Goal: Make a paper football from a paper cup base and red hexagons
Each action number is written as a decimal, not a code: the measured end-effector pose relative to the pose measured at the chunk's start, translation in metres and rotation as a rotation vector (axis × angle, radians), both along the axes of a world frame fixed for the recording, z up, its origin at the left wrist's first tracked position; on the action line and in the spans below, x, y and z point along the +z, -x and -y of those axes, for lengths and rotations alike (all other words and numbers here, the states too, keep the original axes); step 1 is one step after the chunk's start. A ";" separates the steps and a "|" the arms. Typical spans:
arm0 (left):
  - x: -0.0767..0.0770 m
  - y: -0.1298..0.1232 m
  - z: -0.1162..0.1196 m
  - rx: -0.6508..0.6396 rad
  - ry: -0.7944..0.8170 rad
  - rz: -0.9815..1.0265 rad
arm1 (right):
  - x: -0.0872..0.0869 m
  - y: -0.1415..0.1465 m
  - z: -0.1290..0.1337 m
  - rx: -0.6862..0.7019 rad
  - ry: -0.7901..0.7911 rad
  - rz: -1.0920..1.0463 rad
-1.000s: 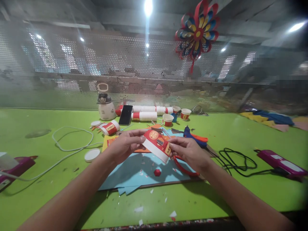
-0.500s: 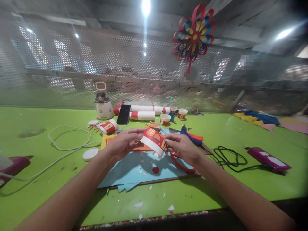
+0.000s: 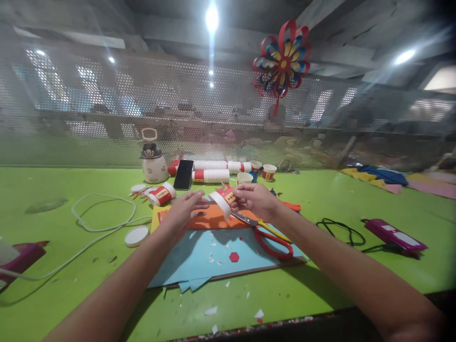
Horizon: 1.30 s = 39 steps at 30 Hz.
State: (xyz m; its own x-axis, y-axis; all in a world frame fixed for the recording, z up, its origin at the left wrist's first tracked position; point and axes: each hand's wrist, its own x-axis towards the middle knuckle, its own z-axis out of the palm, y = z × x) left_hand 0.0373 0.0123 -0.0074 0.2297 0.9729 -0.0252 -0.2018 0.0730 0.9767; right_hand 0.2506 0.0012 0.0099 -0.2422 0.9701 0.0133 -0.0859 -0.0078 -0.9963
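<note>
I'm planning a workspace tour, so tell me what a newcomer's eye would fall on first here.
Probably the multicoloured flower ornament, high right of centre, above the bright green table. Then, in the middle, the red-and-white paper cup held tilted in the right hand, with the left hand close by. Just below right, red-handled scissors lie over light-blue sheets.

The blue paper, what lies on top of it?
Orange paper, red-handled scissors, a red hexagon, small scraps. Whatever lies behind the left hand and right hand is hidden.
</note>
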 end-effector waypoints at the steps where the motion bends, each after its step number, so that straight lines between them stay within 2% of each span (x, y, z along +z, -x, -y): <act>1: 0.000 0.000 0.000 -0.009 -0.011 -0.009 | 0.000 0.001 -0.003 -0.007 0.011 0.003; 9: -0.006 -0.008 0.008 -0.149 -0.118 -0.063 | 0.003 0.014 -0.028 -0.048 0.076 0.029; 15: -0.012 -0.013 0.008 -0.087 -0.193 -0.111 | 0.002 0.023 -0.030 -0.027 0.076 0.128; 19: -0.014 -0.009 0.002 -0.018 -0.285 -0.200 | -0.001 0.008 -0.040 -0.135 0.007 0.233; 24: -0.017 0.000 -0.011 0.185 -0.496 -0.491 | 0.010 -0.043 -0.073 -0.424 -0.072 0.506; 27: -0.022 0.005 -0.022 0.257 -0.639 -0.679 | 0.019 -0.069 -0.089 -0.502 -0.094 0.711; 32: -0.026 0.010 -0.043 0.254 -0.758 -0.951 | 0.017 -0.078 -0.107 -0.492 -0.149 1.038; 39: -0.028 0.005 -0.080 0.156 -0.782 -1.154 | -0.002 -0.063 -0.122 -0.373 -0.174 1.316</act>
